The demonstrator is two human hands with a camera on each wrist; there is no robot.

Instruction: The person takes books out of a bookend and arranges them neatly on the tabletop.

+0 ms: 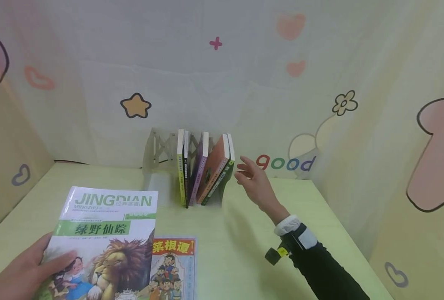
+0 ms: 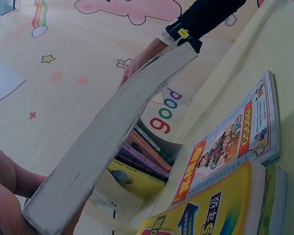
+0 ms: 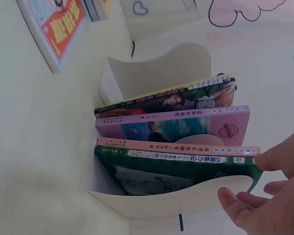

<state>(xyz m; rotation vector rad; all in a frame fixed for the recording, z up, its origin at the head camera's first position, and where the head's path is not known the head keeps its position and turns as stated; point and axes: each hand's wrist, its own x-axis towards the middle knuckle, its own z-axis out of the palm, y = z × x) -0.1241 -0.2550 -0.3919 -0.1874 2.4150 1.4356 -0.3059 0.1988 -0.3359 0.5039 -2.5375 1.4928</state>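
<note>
My left hand (image 1: 34, 262) grips a lion-cover book (image 1: 107, 237) by its left edge, lifted over the table; the left wrist view shows its page edge (image 2: 112, 132) above my palm (image 2: 5, 191). My right hand (image 1: 249, 175) is open with fingers spread, just right of the books (image 1: 203, 166) standing in a white rack (image 1: 156, 166). In the right wrist view one fingertip (image 3: 279, 156) is at the top corner of the green book (image 3: 176, 171), the rightmost in the rack (image 3: 157, 203). Beside it stand an orange book (image 3: 176, 146), a purple book (image 3: 176, 125) and a yellow-edged book (image 3: 171, 100).
A red-titled cartoon book (image 1: 173, 266) lies flat on the pale green table (image 1: 237, 250), partly under the held book. The left wrist view shows it (image 2: 230, 142) beside a stack topped by a yellow book (image 2: 210, 210). Decorated walls (image 1: 394, 125) close in behind and on both sides.
</note>
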